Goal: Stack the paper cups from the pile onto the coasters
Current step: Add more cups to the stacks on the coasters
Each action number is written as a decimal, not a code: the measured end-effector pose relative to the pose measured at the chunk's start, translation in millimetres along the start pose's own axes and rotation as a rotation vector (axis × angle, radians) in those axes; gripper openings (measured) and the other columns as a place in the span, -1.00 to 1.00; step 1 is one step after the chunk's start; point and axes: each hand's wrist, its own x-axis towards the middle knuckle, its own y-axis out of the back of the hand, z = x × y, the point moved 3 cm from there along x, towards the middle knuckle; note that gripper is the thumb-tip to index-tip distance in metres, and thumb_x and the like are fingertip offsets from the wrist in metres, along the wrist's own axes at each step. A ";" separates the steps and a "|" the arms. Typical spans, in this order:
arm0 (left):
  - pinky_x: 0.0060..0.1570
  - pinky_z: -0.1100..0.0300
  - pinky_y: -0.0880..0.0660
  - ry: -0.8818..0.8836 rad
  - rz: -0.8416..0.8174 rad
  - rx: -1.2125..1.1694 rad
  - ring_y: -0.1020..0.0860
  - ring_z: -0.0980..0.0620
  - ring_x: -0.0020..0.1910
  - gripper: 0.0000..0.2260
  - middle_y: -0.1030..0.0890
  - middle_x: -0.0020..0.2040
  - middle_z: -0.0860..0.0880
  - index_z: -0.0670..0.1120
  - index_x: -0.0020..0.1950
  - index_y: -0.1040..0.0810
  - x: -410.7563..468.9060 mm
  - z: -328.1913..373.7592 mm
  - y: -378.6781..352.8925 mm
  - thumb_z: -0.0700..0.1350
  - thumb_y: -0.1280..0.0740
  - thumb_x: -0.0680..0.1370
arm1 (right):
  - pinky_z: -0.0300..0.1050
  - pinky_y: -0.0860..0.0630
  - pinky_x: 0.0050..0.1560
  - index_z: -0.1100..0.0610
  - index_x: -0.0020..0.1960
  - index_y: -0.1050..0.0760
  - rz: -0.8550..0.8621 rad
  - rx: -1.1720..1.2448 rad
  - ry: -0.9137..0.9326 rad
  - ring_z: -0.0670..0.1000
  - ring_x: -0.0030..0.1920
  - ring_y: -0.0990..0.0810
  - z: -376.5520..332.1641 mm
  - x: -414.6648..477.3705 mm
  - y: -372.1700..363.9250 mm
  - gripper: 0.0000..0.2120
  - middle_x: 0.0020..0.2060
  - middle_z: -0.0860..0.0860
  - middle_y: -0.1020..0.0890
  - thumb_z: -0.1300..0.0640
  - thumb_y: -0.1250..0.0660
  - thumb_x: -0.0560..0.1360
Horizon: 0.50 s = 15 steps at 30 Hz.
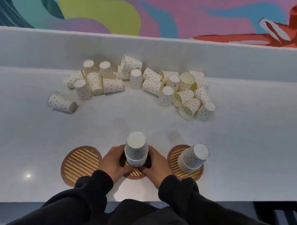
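Note:
A pile of several dotted paper cups (143,85) lies scattered at the back of the white counter, some upside down, some on their sides. Three round striped coasters sit near the front edge. The left coaster (80,165) is bare. On the middle coaster (133,174) stands an upside-down cup stack (136,150), with my left hand (112,162) and my right hand (157,166) wrapped around its base from both sides. The right coaster (174,157) carries another upside-down cup stack (192,159), leaning slightly.
One cup (62,102) lies on its side apart from the pile, at the left. A raised white ledge (152,50) runs behind the pile below a colourful mural. The counter's front edge (227,199) lies just under my sleeves.

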 end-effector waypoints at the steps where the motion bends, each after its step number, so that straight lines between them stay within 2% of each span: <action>1: 0.28 0.23 -0.39 -0.015 -0.006 -0.002 -0.47 0.12 0.25 -0.38 -0.51 0.26 0.15 0.09 0.41 -0.46 0.1 1.1 1.1 0.10 -0.61 0.41 | 0.04 -0.42 0.48 -0.22 0.50 -0.29 0.001 -0.009 -0.004 -0.03 0.44 -0.49 -0.5 0.6 -0.2 -0.32 0.43 -0.16 -0.51 0.02 -0.52 0.49; 4: 0.05 0.51 -0.30 -0.082 0.000 -0.004 -0.41 0.21 0.15 -0.44 -0.45 0.15 0.27 0.16 0.33 -0.44 -2.1 3.0 4.7 0.04 -0.61 0.42 | 0.05 -0.43 0.48 -0.19 0.51 -0.29 0.012 -0.009 -0.015 -0.02 0.44 -0.49 -2.0 -1.7 -1.0 -0.32 0.44 -0.14 -0.51 0.00 -0.52 0.49; 8: -0.04 0.55 -0.29 -0.126 0.015 -0.011 -0.41 0.26 0.09 -0.47 -0.44 0.09 0.31 0.13 0.33 -0.47 -5.1 10.3 7.9 0.01 -0.60 0.44 | -0.07 -0.39 0.46 -0.19 0.53 -0.27 0.036 0.019 -0.021 -0.08 0.43 -0.45 -7.4 -7.5 -1.7 -0.24 0.44 -0.17 -0.48 0.14 -0.51 0.45; 10: -0.06 0.59 -0.32 -0.145 0.014 -0.025 -0.42 0.41 0.01 -0.48 -0.41 0.04 0.41 0.20 0.27 -0.43 -6.8 11.9 6.8 0.01 -0.61 0.43 | -0.15 -0.35 0.44 -0.18 0.53 -0.26 0.049 0.037 -0.016 -0.15 0.42 -0.41 -12.3 -13.8 -0.5 -0.22 0.44 -0.21 -0.44 0.19 -0.50 0.43; 12: -0.04 0.64 -0.31 -0.161 0.011 -0.033 -0.41 0.53 -0.01 -0.48 -0.38 0.05 0.45 0.20 0.26 -0.42 -9.3 14.6 6.1 -0.01 -0.61 0.43 | -0.06 -0.36 0.50 -0.18 0.56 -0.19 0.085 0.011 0.007 -0.11 0.48 -0.38 -14.8 -22.2 6.0 -0.18 0.50 -0.16 -0.40 0.14 -0.49 0.43; 15: -0.04 0.60 -0.31 -0.137 -0.006 0.004 -0.37 0.33 0.04 -0.45 -0.43 0.08 0.28 0.08 0.35 -0.46 -10.1 13.2 2.4 -0.01 -0.61 0.44 | -0.01 -0.36 0.53 -0.10 0.64 -0.07 0.133 -0.055 0.051 -0.10 0.54 -0.33 -23.8 -46.8 29.7 -0.16 0.56 -0.10 -0.33 0.01 -0.47 0.50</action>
